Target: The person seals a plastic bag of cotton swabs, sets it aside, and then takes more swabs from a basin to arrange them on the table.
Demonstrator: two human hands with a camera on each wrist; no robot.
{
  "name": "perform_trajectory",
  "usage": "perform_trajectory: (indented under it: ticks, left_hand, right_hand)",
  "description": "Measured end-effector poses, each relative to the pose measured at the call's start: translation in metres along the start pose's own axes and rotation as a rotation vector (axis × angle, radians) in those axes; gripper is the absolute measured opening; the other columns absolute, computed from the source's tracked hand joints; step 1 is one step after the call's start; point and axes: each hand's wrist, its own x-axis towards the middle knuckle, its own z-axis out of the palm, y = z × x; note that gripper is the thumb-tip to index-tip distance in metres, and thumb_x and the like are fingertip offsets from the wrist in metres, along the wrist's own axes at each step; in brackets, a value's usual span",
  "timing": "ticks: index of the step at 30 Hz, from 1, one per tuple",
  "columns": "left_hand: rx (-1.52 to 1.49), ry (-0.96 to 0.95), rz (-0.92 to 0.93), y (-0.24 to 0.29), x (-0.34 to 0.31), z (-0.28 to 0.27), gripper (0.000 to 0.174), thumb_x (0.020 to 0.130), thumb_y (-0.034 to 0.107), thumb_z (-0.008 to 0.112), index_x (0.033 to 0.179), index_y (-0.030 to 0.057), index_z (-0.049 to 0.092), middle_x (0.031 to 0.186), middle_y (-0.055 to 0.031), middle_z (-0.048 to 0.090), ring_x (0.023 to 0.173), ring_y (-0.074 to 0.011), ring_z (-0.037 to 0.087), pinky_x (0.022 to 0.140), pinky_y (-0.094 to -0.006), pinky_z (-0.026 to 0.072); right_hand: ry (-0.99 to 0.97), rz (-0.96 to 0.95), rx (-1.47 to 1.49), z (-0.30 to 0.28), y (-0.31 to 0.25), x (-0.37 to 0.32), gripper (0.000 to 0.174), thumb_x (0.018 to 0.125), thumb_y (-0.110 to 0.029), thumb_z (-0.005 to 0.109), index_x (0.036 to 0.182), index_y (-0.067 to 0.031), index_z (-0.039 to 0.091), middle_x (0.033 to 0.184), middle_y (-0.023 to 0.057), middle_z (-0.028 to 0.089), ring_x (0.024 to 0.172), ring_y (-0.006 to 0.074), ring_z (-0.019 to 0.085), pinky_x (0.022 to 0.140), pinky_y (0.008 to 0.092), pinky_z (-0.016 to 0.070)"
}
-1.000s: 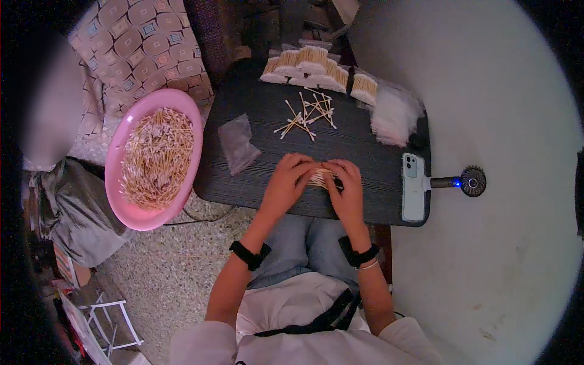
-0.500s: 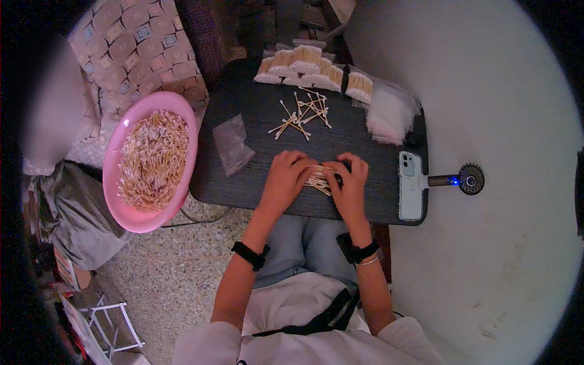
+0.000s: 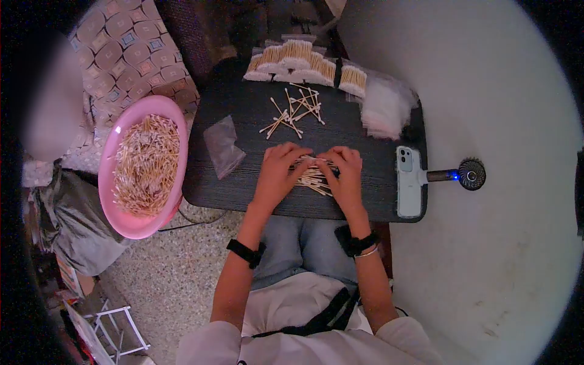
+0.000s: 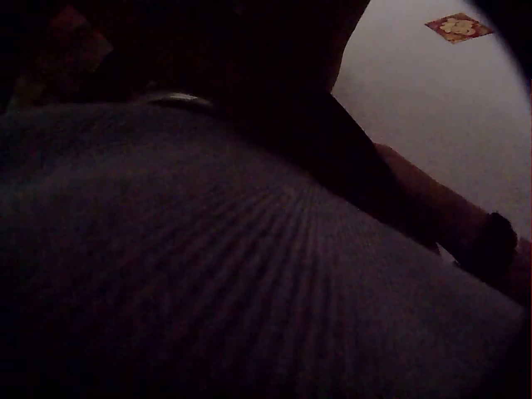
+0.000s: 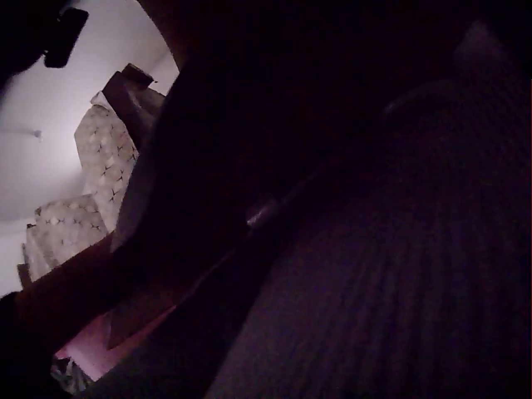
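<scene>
In the head view, a bundle of cotton swabs (image 3: 314, 181) lies at the near side of the black table (image 3: 365, 204). My left hand (image 3: 277, 173) holds its left side and my right hand (image 3: 347, 175) its right side, thumbs on the near side and fingers curled over the far side. The sticks fan out a little between the thumbs. Beyond the hands is a loose scatter of cotton swabs (image 3: 298, 111). A clear plastic bag (image 3: 224, 149) lies flat to the left. Both wrist views are dark, with mostly ribbed tabletop (image 4: 274, 249) showing.
Filled swab packets (image 3: 296, 55) are piled at the table's back, beside a stack of clear bags (image 3: 387, 109). A phone (image 3: 409, 194) lies at the right edge, with a small fan (image 3: 471, 174) beyond it. A pink basin (image 3: 107, 182) full of swabs stands left of the table.
The scene has shifted slightly left as the head moved. More of the swab bundle shows between the thumbs, and the right fingers, raised half a second ago, are back down over its far side.
</scene>
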Motion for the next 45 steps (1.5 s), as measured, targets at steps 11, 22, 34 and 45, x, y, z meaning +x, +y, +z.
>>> perform_trajectory:
  ticks: [11, 22, 34, 45]
  left_hand:
    - [0.023, 0.036, 0.004, 0.0, -0.002, 0.004, 0.018, 0.081, 0.016, 0.062, 0.098, 0.0114, 0.065, 0.089, -0.0037, 0.058, 0.088, -0.0226, 0.053, 0.08, -0.0356, 0.0376]
    - [0.008, 0.193, 0.015, 0.003, -0.003, 0.005, 0.018, 0.078, 0.006, 0.063, 0.097, 0.0057, 0.064, 0.095, -0.009, 0.058, 0.091, -0.0284, 0.054, 0.08, -0.0387, 0.044]
    - [0.083, 0.255, -0.058, 0.003, -0.009, 0.002, 0.021, 0.079, 0.002, 0.06, 0.099, 0.0041, 0.063, 0.099, -0.0103, 0.06, 0.095, -0.0297, 0.054, 0.084, -0.0392, 0.0431]
    - [0.284, 0.005, 0.176, 0.008, -0.01, 0.013, 0.037, 0.085, 0.021, 0.06, 0.116, 0.0027, 0.057, 0.125, -0.0127, 0.053, 0.119, -0.0297, 0.047, 0.101, -0.0424, 0.0357]
  right_hand:
    - [-0.004, 0.06, 0.015, 0.002, 0.0, -0.001, 0.015, 0.083, -0.022, 0.062, 0.094, -0.0127, 0.068, 0.091, 0.0058, 0.057, 0.092, 0.0263, 0.048, 0.083, 0.0387, 0.0363]
    - [0.028, 0.046, 0.025, 0.002, -0.001, -0.002, 0.014, 0.083, -0.017, 0.061, 0.093, -0.0108, 0.069, 0.093, 0.0064, 0.056, 0.093, 0.0267, 0.049, 0.084, 0.0388, 0.0379]
    - [0.064, 0.034, 0.046, -0.001, -0.004, -0.003, 0.015, 0.081, -0.008, 0.063, 0.094, -0.008, 0.068, 0.095, 0.0074, 0.057, 0.09, 0.0255, 0.051, 0.081, 0.0349, 0.0415]
    - [0.045, 0.008, -0.008, 0.002, -0.001, -0.004, 0.017, 0.08, -0.01, 0.061, 0.096, -0.0094, 0.068, 0.097, 0.0082, 0.056, 0.092, 0.028, 0.049, 0.083, 0.0383, 0.041]
